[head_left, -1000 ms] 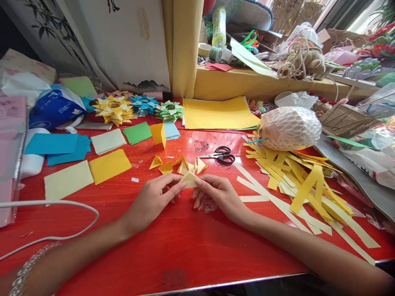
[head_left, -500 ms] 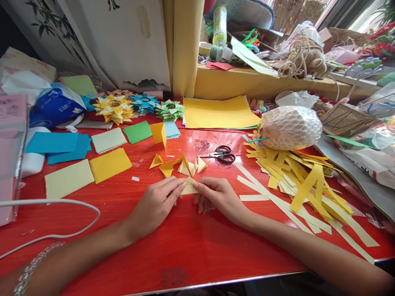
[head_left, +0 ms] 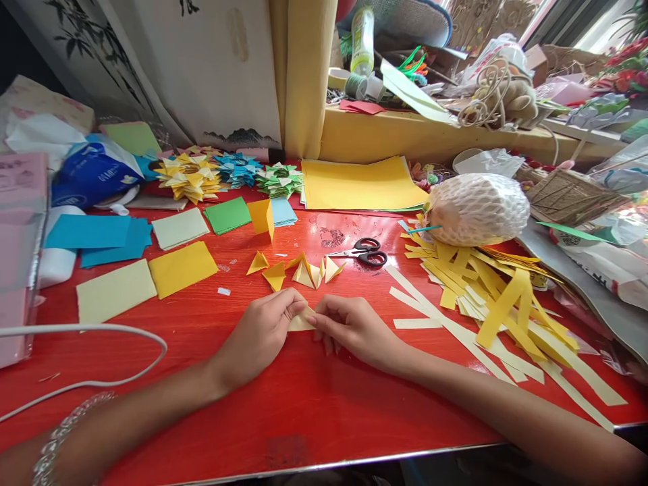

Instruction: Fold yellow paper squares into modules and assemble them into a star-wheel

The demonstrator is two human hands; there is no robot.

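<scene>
Between my two hands is a small piece of pale yellow paper [head_left: 302, 321], partly folded and partly covered by my fingers. My left hand [head_left: 271, 322] is closed on its left side, thumb on top. From the right, my right hand [head_left: 349, 325] pinches the paper's other edge between thumb and forefinger. Just beyond my hands lie several folded paper triangles [head_left: 275, 276] in yellow and cream. Black-handled scissors [head_left: 369, 253] rest behind my right hand. A folded yellow card [head_left: 262, 219] stands upright farther back.
On the left lie stacks of yellow paper [head_left: 183, 268], cream paper [head_left: 116, 290] and blue paper [head_left: 91, 231], near a white cable [head_left: 152, 337]. Paper strips [head_left: 486, 297] and a net-wrapped round object [head_left: 478, 209] cover the right. Yellow sheets [head_left: 362, 183] and folded paper stars [head_left: 190, 177] sit behind.
The pale paper has been lowered slightly toward me and turned in my fingers. My right thumb has shifted left and down along its edge. Both hands still grip it.
</scene>
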